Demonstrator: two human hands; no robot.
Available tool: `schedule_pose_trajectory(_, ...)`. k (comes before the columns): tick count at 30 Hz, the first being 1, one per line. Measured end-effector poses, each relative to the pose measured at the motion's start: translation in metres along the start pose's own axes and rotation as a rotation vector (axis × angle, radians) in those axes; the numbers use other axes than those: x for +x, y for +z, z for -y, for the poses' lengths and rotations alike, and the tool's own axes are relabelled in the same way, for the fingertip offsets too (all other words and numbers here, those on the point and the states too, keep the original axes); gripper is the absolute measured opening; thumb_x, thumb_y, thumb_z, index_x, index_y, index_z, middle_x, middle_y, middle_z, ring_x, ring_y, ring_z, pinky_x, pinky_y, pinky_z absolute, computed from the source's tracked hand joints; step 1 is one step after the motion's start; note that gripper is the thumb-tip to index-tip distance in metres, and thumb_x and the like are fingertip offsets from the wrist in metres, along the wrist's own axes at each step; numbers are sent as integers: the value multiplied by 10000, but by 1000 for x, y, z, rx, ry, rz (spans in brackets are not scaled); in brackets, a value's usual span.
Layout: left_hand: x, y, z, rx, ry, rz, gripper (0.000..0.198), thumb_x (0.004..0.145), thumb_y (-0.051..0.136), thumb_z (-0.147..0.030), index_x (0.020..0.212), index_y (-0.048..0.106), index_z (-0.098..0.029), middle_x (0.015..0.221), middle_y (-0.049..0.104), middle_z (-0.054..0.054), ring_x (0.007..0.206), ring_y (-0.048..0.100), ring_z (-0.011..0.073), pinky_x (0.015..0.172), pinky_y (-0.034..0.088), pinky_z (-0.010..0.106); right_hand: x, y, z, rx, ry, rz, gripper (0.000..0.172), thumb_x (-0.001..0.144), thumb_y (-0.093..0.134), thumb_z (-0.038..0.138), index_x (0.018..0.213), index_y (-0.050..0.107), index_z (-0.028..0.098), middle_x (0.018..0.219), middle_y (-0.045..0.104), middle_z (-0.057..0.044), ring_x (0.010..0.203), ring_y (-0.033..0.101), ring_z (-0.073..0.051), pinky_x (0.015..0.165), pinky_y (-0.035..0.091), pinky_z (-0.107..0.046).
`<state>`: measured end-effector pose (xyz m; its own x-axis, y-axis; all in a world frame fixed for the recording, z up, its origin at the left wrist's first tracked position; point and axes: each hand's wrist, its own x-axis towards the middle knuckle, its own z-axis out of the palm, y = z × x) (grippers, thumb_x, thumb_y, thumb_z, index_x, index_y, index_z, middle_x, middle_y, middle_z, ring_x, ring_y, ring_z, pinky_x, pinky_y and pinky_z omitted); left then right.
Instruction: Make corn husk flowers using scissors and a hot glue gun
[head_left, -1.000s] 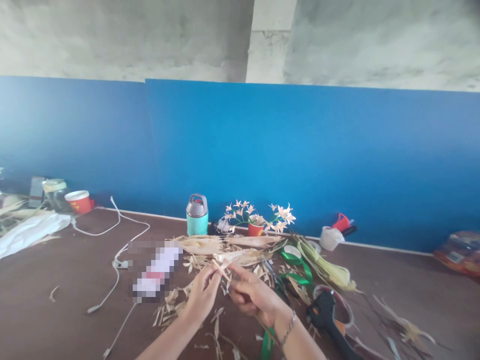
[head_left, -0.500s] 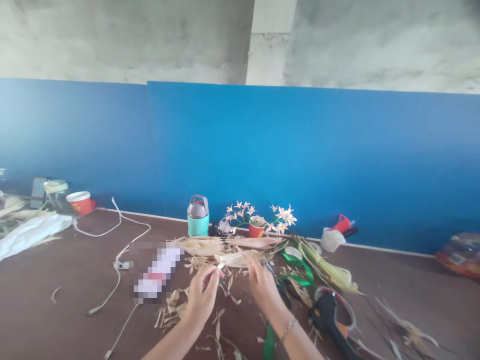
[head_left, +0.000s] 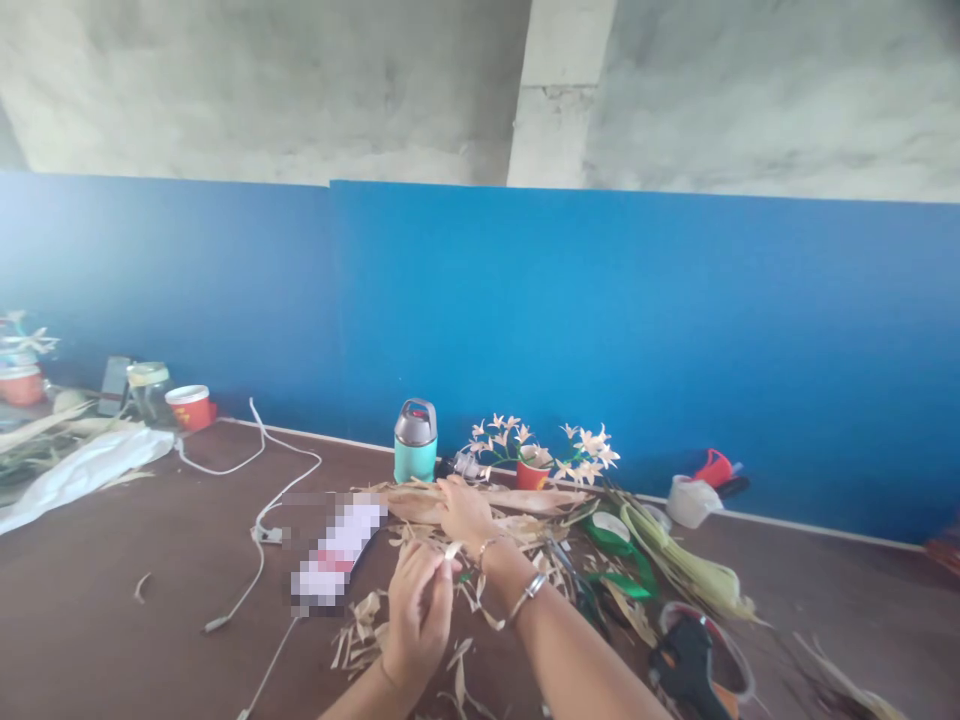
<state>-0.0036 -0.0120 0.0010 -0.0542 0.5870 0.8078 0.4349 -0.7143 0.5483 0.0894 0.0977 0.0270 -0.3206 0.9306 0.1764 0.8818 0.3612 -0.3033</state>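
My left hand (head_left: 418, 610) is closed around a small pale strip of dried husk (head_left: 452, 550), held just above the brown table (head_left: 150, 600). My right hand (head_left: 463, 510) reaches forward across it and rests on the pile of dried husks (head_left: 517, 502) lying in the middle of the table; its fingers lie on a husk, and whether they grip it is not visible. A bracelet sits on my right wrist. Husk scraps (head_left: 360, 635) are scattered under my left hand.
A teal flask (head_left: 415, 441) and a red cup of husk flowers (head_left: 534, 462) stand by the blue wall. Green ribbon (head_left: 619, 560), a black glue gun (head_left: 690, 665), white cable (head_left: 262, 520) and a tape roll (head_left: 686, 500) lie around. Another red cup (head_left: 189, 407) is far left.
My right hand left the small piece and stretched forward onto the husk pile. My left hand stayed, still pinching the strip. The camera view shifted slightly left.
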Motion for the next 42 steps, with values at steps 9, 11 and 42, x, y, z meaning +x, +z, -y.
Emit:
schedule_pose_trajectory(9, -2, 2, 9, 18, 16, -8, 227, 860, 382, -94, 696, 506, -189, 610, 556, 11, 577, 505, 140, 596, 406, 281, 15, -3, 8, -144, 78, -46, 218, 863, 410, 180, 880, 627, 178, 936, 646, -101, 817, 635, -204, 681, 454, -278)
schedule_pose_trajectory(11, -1, 2, 8, 21, 18, -8, 225, 862, 381, -97, 710, 520, -188, 608, 556, 12, 578, 505, 143, 599, 408, 284, 11, -8, 4, -168, 97, -89, 255, 882, 358, 154, 937, 606, 179, 1004, 622, -108, 838, 629, -206, 679, 452, -285)
schedule_pose_trajectory(42, -4, 4, 14, 6, 29, -51, 186, 833, 409, -65, 777, 528, -196, 654, 609, 14, 595, 565, 152, 685, 450, 321, 13, 9, 42, -142, -132, 188, 289, 829, 561, 184, 1117, 547, 193, 1117, 559, -78, 970, 574, -219, 816, 462, -358)
